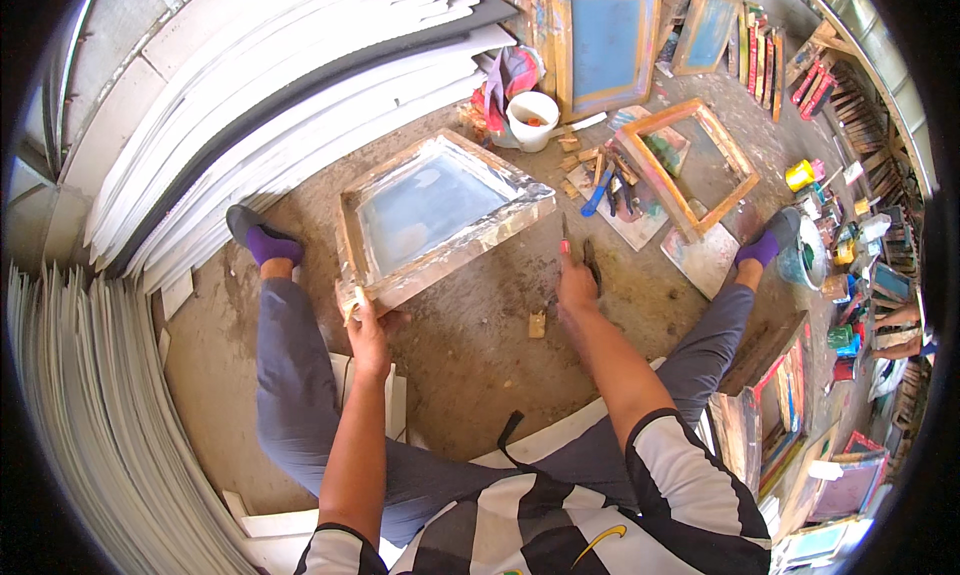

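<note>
A wooden screen-printing frame (450, 260) with pale blue mesh and white-stained wood is tilted up in front of me. My left hand (368, 337) is closed on its near left corner, where a small yellowish strip (351, 308) shows at the fingers. My right hand (577, 289), right of the frame, is closed around the red handle of a thin-bladed tool (565, 243), probably a screwdriver, pointing away from me. A dark tool like pliers (592, 262) shows beside that hand; whether I hold it too I cannot tell. A small wooden block (537, 324) lies on the floor between my hands.
A bare wooden frame (745, 170) and hand tools (617, 187) lie ahead right. Behind stand a white bucket (532, 117) and a blue-mesh screen (605, 45). White sheets (290, 85) are stacked left. Paint pots (802, 175) and another person's hand (897, 317) are far right.
</note>
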Available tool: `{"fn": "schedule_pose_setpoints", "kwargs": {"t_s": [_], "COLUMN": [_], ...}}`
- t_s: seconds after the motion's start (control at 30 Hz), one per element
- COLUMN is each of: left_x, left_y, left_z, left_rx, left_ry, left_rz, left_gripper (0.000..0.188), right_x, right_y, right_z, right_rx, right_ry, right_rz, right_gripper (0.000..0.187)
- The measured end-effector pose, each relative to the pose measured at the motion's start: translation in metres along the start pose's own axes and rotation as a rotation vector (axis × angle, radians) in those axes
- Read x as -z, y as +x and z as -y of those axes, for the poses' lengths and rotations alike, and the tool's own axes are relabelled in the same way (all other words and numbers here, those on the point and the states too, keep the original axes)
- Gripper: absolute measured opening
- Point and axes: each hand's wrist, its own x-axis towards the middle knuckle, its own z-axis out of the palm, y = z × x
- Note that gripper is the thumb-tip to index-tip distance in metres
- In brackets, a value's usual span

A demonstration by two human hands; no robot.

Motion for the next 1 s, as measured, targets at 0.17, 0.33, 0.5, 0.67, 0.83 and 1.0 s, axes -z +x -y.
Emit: {"fn": "schedule_pose_setpoints", "kwargs": {"t_s": [0.17, 0.33, 0.5, 0.67, 0.83, 1.0], "left_x": [0.016, -0.024, -0.013, -0.01, 0.006, -0.009], "left_y": [0.002, -0.014, -0.003, 0.022, 0.03, 0.017], "left_z": [0.048, 0.028, 0.054, 0.074, 0.11, 0.12], "left_rx": [0.071, 0.045, 0.079, 0.122, 0.142, 0.291], "left_ry": [0.064, -0.061, -0.045, 0.002, 0.181, 0.213], "left_rz": [-0.05, 0.055, -0.019, -0.025, -0.061, -0.033], "left_gripper": [0.047, 0.038, 0.051, 0.069, 0.082, 0.085], "right_x": [0.009, -0.022, -0.041, -0.049, -0.018, -0.001], "right_y": [-0.025, -0.019, -0.033, -0.044, -0.084, -0.102], "right_z": [0.002, -0.056, -0.084, -0.096, -0.067, -0.052], "right_rx": [-0.104, -0.285, -0.398, -0.394, -0.434, -0.398], "right_ry": [0.204, 0.574, 1.22, 1.243, 1.309, 1.026], "right_rz": [-0.141, -0.027, 0.204, 0.202, 0.236, 0.255], "right_gripper": [0.046, 0.021, 0.004, 0.004, 0.017, 0.044]}}
